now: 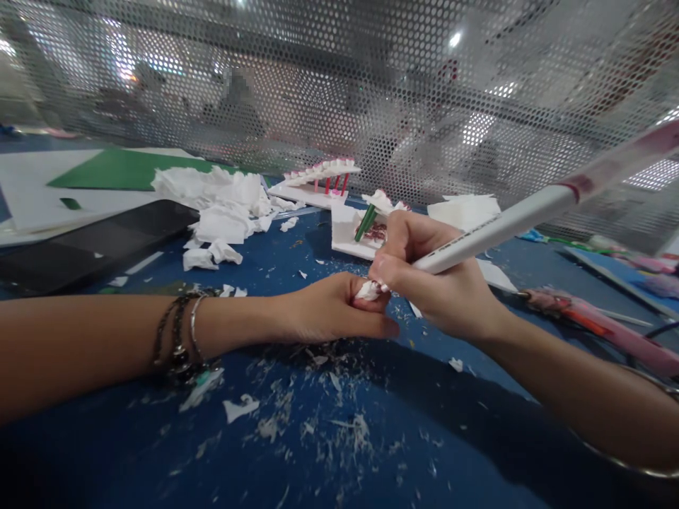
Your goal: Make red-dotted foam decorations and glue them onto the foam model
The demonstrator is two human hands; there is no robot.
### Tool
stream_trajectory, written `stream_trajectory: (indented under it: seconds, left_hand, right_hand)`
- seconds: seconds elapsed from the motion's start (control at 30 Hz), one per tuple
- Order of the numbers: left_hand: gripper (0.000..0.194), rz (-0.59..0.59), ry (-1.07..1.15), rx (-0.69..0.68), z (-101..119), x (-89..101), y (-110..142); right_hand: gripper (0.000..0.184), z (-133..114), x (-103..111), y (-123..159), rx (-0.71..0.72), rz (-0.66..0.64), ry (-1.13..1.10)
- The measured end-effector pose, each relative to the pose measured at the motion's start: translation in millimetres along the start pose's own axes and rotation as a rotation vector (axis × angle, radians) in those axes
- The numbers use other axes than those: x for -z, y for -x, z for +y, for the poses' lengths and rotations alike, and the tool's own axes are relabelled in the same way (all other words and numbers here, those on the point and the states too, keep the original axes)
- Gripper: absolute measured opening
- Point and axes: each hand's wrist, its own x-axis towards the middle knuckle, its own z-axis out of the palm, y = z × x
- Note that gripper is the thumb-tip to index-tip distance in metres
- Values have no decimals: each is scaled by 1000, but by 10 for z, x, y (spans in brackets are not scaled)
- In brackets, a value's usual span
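Note:
My left hand (339,311) pinches a small crumpled piece of white paper (368,290) between thumb and fingers, above the blue table. My right hand (440,283) grips a white marker (493,230) with a dark red end that slants up to the right. The marker's tip meets the paper piece, though my fingers partly cover the contact. Just behind my right hand stands a small white model (344,233) with green sticks (366,223) and dark red marks inside.
Torn white paper (217,201) lies heaped behind my left arm, near a black phone (100,244) and a green sheet (117,168). A stepped white model (318,180) on red posts stands behind. A pink glue gun (599,325) lies right. A perforated metal screen (318,85) borders the back.

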Motion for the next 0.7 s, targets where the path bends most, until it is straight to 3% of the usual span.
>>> stream_trajectory:
  seconds: [0.7]
  left_hand:
    - [34,11,52,15,29,15,-8]
  right_hand:
    - [27,-42,36,-34,75,42,134]
